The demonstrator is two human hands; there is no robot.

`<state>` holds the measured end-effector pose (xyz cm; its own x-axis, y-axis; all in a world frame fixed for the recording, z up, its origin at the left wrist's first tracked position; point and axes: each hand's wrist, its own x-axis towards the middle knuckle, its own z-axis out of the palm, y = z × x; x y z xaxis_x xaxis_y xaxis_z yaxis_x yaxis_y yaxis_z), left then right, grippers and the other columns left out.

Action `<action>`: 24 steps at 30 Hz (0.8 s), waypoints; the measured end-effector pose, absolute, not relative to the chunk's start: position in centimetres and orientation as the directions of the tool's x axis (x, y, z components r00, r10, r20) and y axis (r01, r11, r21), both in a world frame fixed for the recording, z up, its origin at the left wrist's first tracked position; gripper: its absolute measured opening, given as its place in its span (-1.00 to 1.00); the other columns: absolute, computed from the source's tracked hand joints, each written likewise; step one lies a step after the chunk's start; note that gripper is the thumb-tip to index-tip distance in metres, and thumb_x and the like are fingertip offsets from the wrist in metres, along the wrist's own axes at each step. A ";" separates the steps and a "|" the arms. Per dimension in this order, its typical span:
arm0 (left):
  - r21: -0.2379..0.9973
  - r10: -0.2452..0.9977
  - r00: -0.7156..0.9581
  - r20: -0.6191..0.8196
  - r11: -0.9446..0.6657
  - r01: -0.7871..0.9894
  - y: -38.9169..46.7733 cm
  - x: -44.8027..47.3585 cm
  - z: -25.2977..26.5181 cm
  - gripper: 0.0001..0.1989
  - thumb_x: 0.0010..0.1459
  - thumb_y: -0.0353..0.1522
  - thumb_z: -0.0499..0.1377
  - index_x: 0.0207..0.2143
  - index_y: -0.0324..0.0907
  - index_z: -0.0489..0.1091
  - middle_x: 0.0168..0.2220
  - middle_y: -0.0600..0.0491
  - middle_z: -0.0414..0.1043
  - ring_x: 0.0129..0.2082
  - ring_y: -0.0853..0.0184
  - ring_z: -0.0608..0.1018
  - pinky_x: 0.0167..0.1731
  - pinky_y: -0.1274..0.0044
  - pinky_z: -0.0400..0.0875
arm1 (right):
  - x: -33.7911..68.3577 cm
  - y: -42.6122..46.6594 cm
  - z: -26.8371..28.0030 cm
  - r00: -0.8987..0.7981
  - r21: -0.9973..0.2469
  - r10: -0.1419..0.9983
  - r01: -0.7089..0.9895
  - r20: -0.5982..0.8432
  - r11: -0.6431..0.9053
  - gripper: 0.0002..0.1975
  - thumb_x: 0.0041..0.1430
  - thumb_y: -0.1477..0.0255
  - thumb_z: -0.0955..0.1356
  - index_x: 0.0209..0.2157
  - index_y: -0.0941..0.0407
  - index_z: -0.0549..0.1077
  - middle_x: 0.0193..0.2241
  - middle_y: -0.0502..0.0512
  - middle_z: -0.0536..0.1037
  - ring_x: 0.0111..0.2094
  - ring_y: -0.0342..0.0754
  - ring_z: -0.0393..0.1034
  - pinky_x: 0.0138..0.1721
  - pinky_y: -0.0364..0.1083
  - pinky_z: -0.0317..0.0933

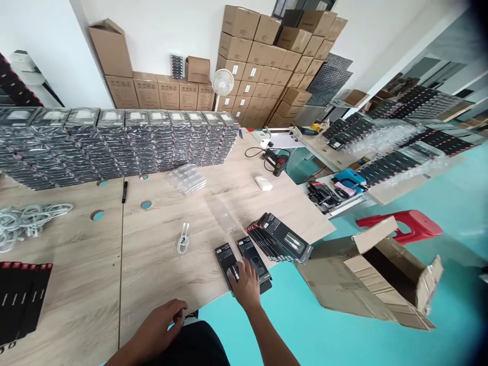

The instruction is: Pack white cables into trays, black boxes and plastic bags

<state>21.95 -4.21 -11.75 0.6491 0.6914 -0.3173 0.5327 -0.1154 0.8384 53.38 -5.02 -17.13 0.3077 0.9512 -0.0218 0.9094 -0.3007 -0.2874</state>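
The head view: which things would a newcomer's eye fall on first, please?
Probably first the long row of shiny wrapped packages along the far side of the table, with the tall stack of brown cartons behind. On the floor at right, the red stool stands out brightly. Nearer, the right hand is over two flat black boxes.

We've got bright, pretty even light, some glare on the wrapped boxes (152,145), and dark, blurry right-hand corners.

Room surrounds the cable (183,242) while boxes (280,235) block rightward
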 end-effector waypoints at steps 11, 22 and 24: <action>0.709 0.755 0.650 -0.090 -0.410 0.574 -3.1 21.0 -9.4 -0.66 0.20 -0.40 0.10 0.03 0.00 0.36 -0.04 0.03 0.52 -0.08 0.20 0.56 -0.04 0.36 0.47 | 56.9 -4.2 -14.3 0.395 -0.272 0.918 0.881 -0.026 -0.387 -0.38 0.10 0.39 0.26 0.22 0.16 0.15 0.06 0.53 0.39 0.07 0.46 0.30 -0.04 0.46 0.12; 0.435 0.899 0.371 -0.235 -0.244 0.867 -1.1 15.6 -10.7 -0.12 0.01 -0.19 0.28 0.34 -0.12 0.00 0.07 -0.17 0.41 0.02 -0.02 0.46 -0.01 0.20 0.30 | 39.8 6.2 -11.8 -0.604 -0.450 0.795 0.726 -0.057 0.520 -0.49 0.22 0.43 0.31 0.21 0.10 0.28 0.15 0.25 0.43 0.16 0.08 0.31 0.15 0.04 0.19; 0.412 0.936 0.244 -0.255 -0.123 0.903 -1.7 12.9 -11.1 -0.16 0.05 -0.13 0.24 0.33 -0.09 0.02 0.05 -0.15 0.42 0.01 -0.02 0.45 -0.06 0.22 0.30 | 40.2 10.9 -13.3 -0.582 -0.400 0.806 0.768 -0.107 0.501 -0.42 0.16 0.57 0.32 0.23 0.12 0.27 0.23 0.31 0.32 0.26 0.21 0.16 0.20 0.18 0.08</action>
